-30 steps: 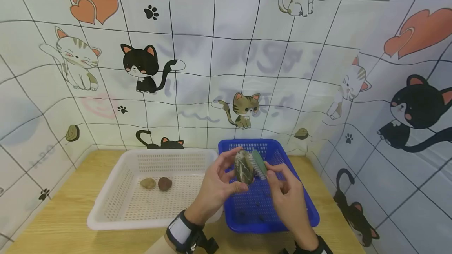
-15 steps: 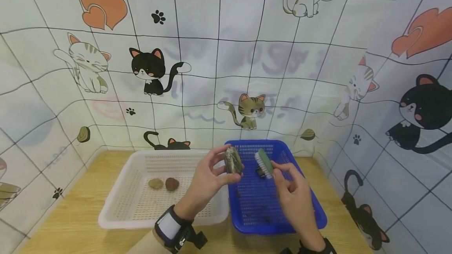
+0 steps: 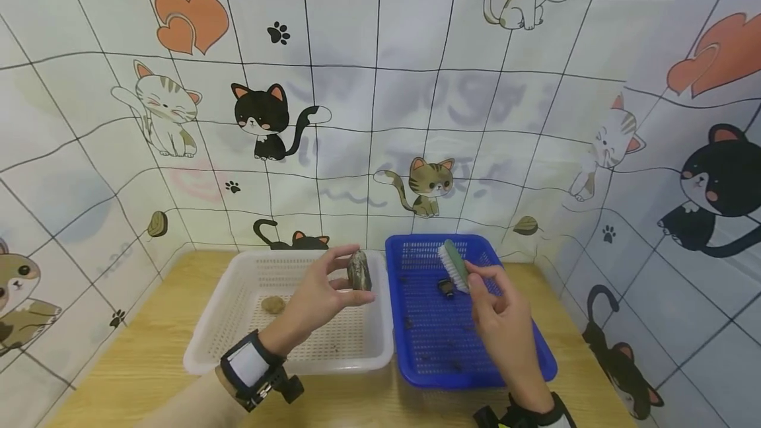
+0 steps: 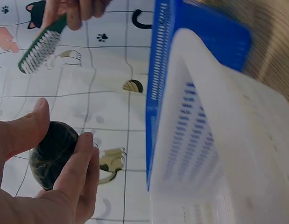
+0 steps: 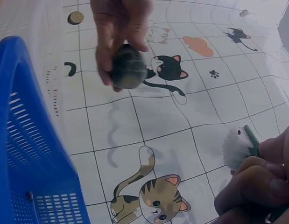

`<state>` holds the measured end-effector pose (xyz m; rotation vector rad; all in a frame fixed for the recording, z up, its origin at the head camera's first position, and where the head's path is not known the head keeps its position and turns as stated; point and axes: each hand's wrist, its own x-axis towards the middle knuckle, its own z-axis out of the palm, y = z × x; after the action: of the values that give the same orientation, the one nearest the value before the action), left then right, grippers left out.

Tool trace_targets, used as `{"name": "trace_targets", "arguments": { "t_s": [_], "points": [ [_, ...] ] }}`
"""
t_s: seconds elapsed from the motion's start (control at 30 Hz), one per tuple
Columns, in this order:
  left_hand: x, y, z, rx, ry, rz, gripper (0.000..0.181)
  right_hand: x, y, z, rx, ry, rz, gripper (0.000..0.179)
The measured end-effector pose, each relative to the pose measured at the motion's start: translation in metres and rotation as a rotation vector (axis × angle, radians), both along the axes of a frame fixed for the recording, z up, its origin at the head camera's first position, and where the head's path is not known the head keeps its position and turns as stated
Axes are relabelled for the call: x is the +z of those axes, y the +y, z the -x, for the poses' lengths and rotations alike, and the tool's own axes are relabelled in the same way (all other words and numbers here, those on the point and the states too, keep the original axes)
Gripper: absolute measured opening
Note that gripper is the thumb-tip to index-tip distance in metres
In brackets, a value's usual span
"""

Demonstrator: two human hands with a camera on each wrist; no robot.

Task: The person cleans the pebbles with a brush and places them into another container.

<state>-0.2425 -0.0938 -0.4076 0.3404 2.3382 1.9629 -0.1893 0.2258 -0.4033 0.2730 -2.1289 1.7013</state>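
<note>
My left hand (image 3: 318,296) grips a dark, pale-veined stone (image 3: 359,271) between thumb and fingers, held up over the right part of the white basket (image 3: 380,342). The left wrist view shows the stone (image 4: 53,154) with the thumb at one side and the fingers along the other. My right hand (image 3: 502,319) pinches a green scrubbing brush (image 3: 454,263) by one end, above the blue basket (image 3: 410,375). Its white bristles (image 5: 237,148) face left, toward the stone, with a wide gap between. A small dark stone (image 3: 446,287) lies in the blue basket beneath the brush.
A yellowish stone (image 3: 273,304) lies in the white basket. Dark bits of debris are scattered over the blue basket's floor. Both baskets stand side by side on a wooden table (image 3: 131,349), with a cat-patterned sheet (image 3: 345,98) behind and at the sides.
The left hand has carried the stone away from the brush, leftward from the blue basket to over the white one. The right hand still holds the brush. The reddish stone is now hidden.
</note>
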Motion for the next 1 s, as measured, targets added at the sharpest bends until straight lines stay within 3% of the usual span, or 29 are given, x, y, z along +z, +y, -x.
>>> {"name": "trace_targets", "arguments": {
  "t_s": [0.23,0.37,0.53,0.63,0.73,0.87,1.0],
  "points": [
    [-0.011,-0.015,0.016,0.046,0.047,0.243,0.095,0.005,-0.001,0.005,-0.017,0.019,0.014,0.028],
    [-0.014,-0.011,0.027,0.050,0.081,0.433,0.092,0.001,-0.001,0.006,-0.021,0.006,0.028,0.028],
    [-0.013,-0.001,0.041,0.026,0.065,0.643,0.093,-0.002,-0.002,0.008,-0.018,0.002,0.028,0.028],
    [-0.016,0.005,0.049,-0.026,0.036,0.690,0.095,-0.001,-0.002,0.008,-0.026,0.006,0.043,0.028],
    [-0.020,0.009,0.056,-0.080,-0.005,0.672,0.092,0.000,0.000,0.007,-0.038,0.016,0.053,0.028],
    [-0.031,0.013,0.070,-0.104,-0.055,0.693,0.070,0.002,0.002,0.007,-0.060,0.021,0.042,0.029],
    [-0.045,0.019,0.082,-0.112,-0.064,0.812,0.044,0.002,0.003,0.007,-0.075,0.026,0.035,0.029]
  ]
}}
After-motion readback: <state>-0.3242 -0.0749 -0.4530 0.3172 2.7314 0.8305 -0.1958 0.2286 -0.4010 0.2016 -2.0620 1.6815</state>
